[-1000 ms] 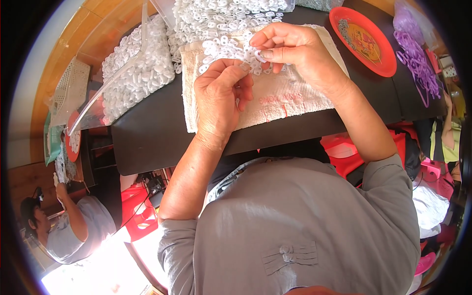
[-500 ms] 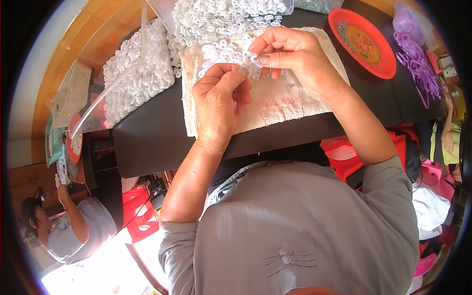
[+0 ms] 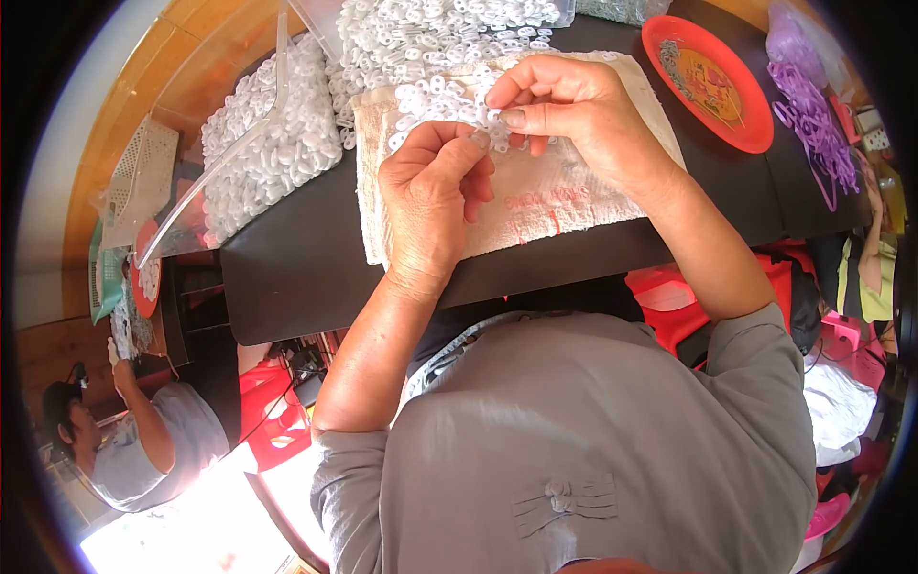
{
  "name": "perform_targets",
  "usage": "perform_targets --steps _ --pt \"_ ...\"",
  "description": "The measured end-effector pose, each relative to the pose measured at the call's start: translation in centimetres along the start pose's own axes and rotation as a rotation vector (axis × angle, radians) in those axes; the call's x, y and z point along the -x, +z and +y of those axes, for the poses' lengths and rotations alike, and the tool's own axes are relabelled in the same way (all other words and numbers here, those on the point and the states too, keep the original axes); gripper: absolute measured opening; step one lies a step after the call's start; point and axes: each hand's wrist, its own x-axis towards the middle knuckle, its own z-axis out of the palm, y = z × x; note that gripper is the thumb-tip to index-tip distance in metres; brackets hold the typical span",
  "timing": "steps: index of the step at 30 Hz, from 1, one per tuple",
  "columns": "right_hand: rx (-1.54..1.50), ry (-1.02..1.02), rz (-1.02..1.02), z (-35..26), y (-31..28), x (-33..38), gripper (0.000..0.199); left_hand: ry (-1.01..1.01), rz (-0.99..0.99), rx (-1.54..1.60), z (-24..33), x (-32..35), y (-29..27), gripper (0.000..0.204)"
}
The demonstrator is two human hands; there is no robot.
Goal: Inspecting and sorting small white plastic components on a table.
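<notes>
My left hand [image 3: 432, 182] is closed over a cream towel [image 3: 545, 218], thumb and forefinger pinched; whatever sits between them is too small to make out. Just to its right, my right hand [image 3: 585, 107] holds its thumb and forefinger together at a small white plastic piece [image 3: 494, 114]. The two sets of fingertips are close but apart. Behind them on the towel lies a loose pile of small white oval plastic pieces [image 3: 430, 96] with holes.
Clear bins of white pieces [image 3: 273, 143] stand at the left and back of the dark table [image 3: 287, 292]. A red oval tray [image 3: 755, 129] with small metal parts is at the right, beside purple strips [image 3: 813, 124]. Another person [image 3: 153, 430] sits at far left.
Both hands keep nearly the same pose and place. The whole view has shifted very slightly; the left thumb and fingers have moved a little.
</notes>
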Motion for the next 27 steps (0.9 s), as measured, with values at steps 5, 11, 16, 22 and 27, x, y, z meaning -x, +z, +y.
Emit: perform_targets --steps 5,11,16,22,27 --pt "0.007 0.014 -0.005 -0.33 0.20 0.15 0.013 0.001 0.001 0.002 -0.01 0.03 0.03 0.012" --pt "-0.006 0.008 -0.015 -0.19 0.62 0.30 0.014 0.015 -0.007 0.002 -0.12 0.02 0.03 0.012" --pt "0.005 0.072 -0.008 -0.32 0.66 0.30 0.016 0.029 -0.020 0.025 -0.22 -0.03 -0.03 0.013" --pt "0.019 0.103 -0.009 -0.74 0.11 0.19 0.016 0.068 -0.033 0.050 -0.06 0.03 0.28 0.012" --pt "0.023 0.108 -0.060 -0.82 0.01 0.27 0.016 0.072 -0.055 0.055 -0.24 0.05 0.06 0.010"
